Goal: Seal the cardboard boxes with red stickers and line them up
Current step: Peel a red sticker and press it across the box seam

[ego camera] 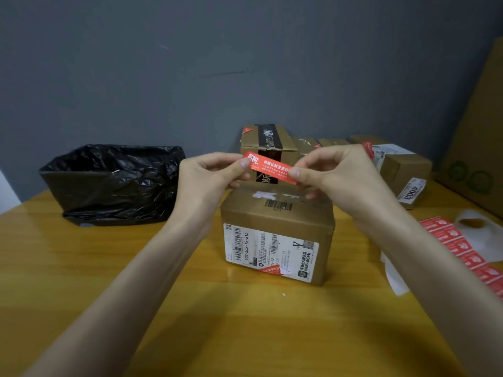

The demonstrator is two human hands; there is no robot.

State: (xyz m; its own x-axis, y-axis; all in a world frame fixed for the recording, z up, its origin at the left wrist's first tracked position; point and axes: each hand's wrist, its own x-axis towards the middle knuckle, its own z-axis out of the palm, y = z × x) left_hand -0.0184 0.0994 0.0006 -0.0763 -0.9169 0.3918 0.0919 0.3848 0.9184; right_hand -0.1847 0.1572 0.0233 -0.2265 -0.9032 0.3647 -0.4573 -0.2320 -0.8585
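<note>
Head view looks down on a yellow wooden table (190, 308) where both hands hold one red sticker (272, 167) stretched between them, above the far edge of a cardboard box (277, 221). The left hand (206, 178) pinches the sticker's left end between thumb and fingers; the right hand (334, 175) pinches its right end the same way. The sticker is tilted, its left end higher than its right, and its printed white characters face the camera. It hangs clear of the box top. The box stands near the middle of the table with a white shipping label (270, 251) on its near side and a small barcode on top. Behind it, along the grey wall (190, 63), a row of other cardboard boxes (400, 170) stands, the leftmost one bearing dark tape (269, 137). To the left sits a container lined with a black plastic bag (114, 183). At the right edge a strip of red stickers (462, 248) lies on its white backing paper, beside a large leaning sheet of cardboard (479, 137).
</note>
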